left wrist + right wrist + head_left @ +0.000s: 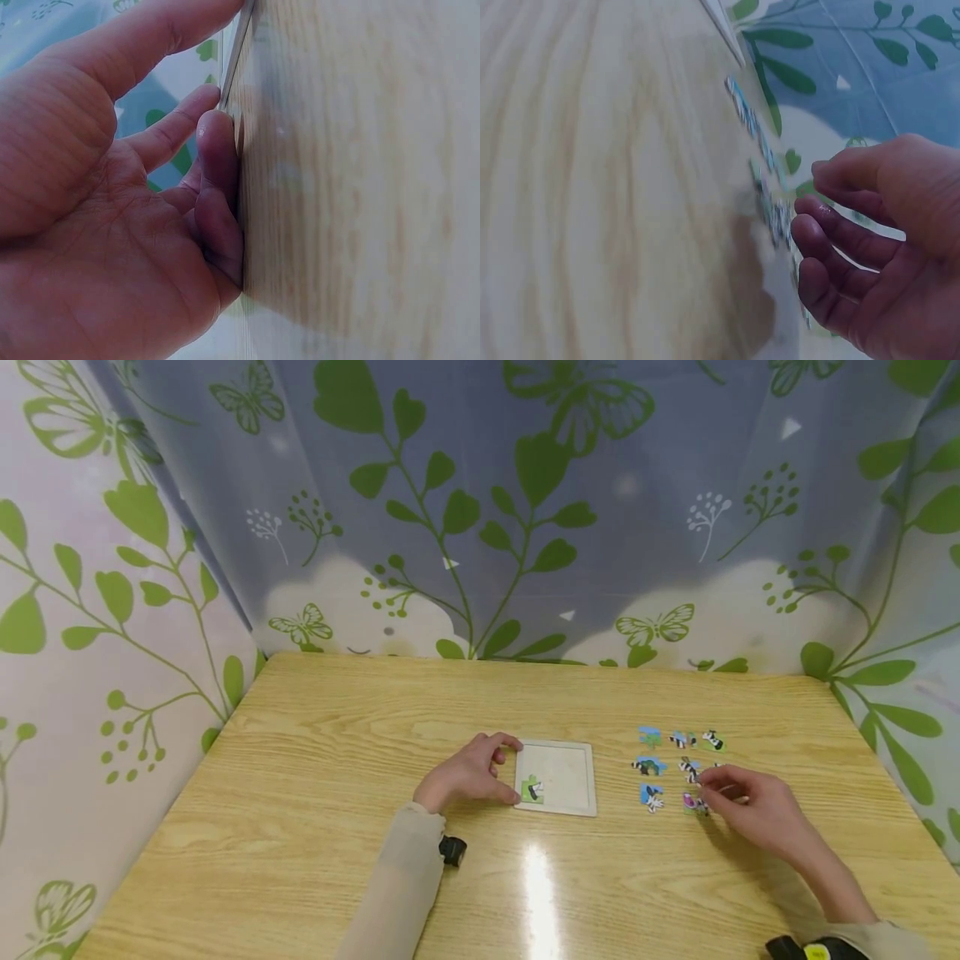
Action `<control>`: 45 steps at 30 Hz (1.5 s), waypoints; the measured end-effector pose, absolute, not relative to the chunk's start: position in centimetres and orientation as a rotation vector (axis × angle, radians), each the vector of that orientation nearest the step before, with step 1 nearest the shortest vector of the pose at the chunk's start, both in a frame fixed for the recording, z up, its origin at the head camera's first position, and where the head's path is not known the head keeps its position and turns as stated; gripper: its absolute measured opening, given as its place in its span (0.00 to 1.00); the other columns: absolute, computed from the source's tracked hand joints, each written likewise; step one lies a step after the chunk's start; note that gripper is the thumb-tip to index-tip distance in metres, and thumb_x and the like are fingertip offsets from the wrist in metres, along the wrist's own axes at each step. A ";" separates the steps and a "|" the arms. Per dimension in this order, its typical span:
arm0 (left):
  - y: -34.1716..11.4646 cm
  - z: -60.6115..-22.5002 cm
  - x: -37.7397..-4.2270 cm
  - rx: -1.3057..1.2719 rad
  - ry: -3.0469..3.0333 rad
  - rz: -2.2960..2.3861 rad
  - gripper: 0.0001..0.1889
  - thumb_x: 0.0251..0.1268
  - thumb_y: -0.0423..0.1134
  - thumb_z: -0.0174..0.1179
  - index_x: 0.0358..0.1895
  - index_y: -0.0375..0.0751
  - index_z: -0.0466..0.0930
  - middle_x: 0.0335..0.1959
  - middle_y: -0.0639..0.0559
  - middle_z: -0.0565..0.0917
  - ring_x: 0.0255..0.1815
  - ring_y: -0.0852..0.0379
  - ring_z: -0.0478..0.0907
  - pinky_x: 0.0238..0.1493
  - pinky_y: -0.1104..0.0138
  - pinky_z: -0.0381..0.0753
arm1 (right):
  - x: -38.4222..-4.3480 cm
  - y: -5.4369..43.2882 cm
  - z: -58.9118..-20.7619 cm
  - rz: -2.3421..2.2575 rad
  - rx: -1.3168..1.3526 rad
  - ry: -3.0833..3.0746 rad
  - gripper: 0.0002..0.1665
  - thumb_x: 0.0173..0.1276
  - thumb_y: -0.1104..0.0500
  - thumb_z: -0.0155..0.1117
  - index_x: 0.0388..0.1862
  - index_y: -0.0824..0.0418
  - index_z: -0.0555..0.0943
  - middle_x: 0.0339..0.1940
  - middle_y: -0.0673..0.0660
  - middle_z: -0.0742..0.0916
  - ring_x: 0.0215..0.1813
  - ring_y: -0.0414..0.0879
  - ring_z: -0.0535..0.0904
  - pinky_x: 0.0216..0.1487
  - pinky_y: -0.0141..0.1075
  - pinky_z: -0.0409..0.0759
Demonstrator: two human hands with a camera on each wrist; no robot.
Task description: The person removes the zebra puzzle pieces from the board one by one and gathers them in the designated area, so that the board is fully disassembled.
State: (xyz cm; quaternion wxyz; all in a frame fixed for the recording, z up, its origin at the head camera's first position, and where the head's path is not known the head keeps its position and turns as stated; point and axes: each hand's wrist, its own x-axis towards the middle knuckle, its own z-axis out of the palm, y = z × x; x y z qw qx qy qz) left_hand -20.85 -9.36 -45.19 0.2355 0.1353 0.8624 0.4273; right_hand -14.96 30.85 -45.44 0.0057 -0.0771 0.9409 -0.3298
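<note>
In the head view, a square, pale puzzle tray [566,772] lies on the table. One green, black and white puzzle piece [532,791] sits in its lower left corner. My left hand [471,772] holds the tray's left side, thumb at the near corner and index finger at the far one; the left wrist view shows other fingers [217,157] curled against the tabletop. Over the right side of a group of loose puzzle pieces [651,767] hovers my right hand [757,806]. Its fingers are loosely bent, thumb apart from them, with no piece visible between. It partly covers the nearest pieces.
The loose pieces stand in rough rows right of the tray, among them a blue one [649,737] and a panda one [713,741]. A wooden table [300,777] carries everything. Leaf-patterned curtains [480,527] border its back and sides.
</note>
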 end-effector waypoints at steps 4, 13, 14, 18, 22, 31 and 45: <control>-9.3 -45.1 -20.8 0.369 2.363 1.174 0.38 0.51 0.34 0.78 0.67 0.48 0.72 0.47 0.47 0.67 0.40 0.55 0.64 0.43 0.65 0.67 | -15.3 29.4 -45.0 -1.088 -0.294 2.926 0.12 0.74 0.56 0.66 0.51 0.60 0.86 0.40 0.57 0.90 0.35 0.28 0.81 0.31 0.32 0.79; -9.3 -45.0 -20.8 0.371 2.371 1.169 0.38 0.51 0.35 0.78 0.67 0.48 0.72 0.46 0.47 0.67 0.40 0.55 0.65 0.42 0.65 0.67 | -16.5 25.6 -44.7 -1.170 -0.413 2.861 0.12 0.74 0.56 0.67 0.51 0.59 0.85 0.43 0.55 0.90 0.40 0.35 0.83 0.37 0.31 0.81; -9.3 -45.0 -20.8 0.371 2.372 1.169 0.38 0.51 0.35 0.78 0.67 0.48 0.72 0.46 0.48 0.67 0.40 0.55 0.65 0.43 0.64 0.67 | -16.6 25.3 -44.7 -1.173 -0.425 2.854 0.12 0.74 0.56 0.67 0.51 0.60 0.85 0.43 0.54 0.90 0.40 0.35 0.83 0.38 0.31 0.81; -9.4 -45.0 -20.8 0.362 2.367 1.175 0.38 0.52 0.35 0.78 0.67 0.48 0.72 0.46 0.47 0.67 0.40 0.55 0.65 0.43 0.64 0.67 | -17.1 23.8 -45.0 -1.198 -0.477 2.826 0.12 0.74 0.57 0.66 0.52 0.59 0.85 0.42 0.52 0.90 0.41 0.37 0.83 0.40 0.32 0.81; -9.3 -45.1 -20.8 0.364 2.367 1.175 0.38 0.52 0.35 0.78 0.68 0.48 0.72 0.46 0.47 0.67 0.40 0.55 0.65 0.43 0.64 0.67 | -17.5 22.3 -45.1 -1.202 -0.507 2.800 0.12 0.74 0.57 0.66 0.52 0.59 0.85 0.41 0.51 0.89 0.41 0.39 0.83 0.38 0.32 0.81; -9.3 -45.0 -20.8 0.356 2.371 1.170 0.37 0.52 0.35 0.78 0.67 0.48 0.72 0.47 0.47 0.67 0.40 0.55 0.65 0.43 0.64 0.67 | -18.0 19.1 -45.3 -1.197 -0.586 2.726 0.11 0.74 0.57 0.66 0.50 0.59 0.86 0.41 0.52 0.89 0.41 0.42 0.84 0.41 0.33 0.81; -9.3 -44.9 -20.8 0.353 2.388 1.147 0.37 0.51 0.36 0.79 0.66 0.49 0.72 0.47 0.47 0.68 0.41 0.55 0.66 0.43 0.64 0.68 | -18.4 15.2 -46.0 -1.171 -0.727 2.672 0.08 0.72 0.59 0.67 0.47 0.60 0.86 0.36 0.51 0.89 0.37 0.39 0.82 0.39 0.31 0.81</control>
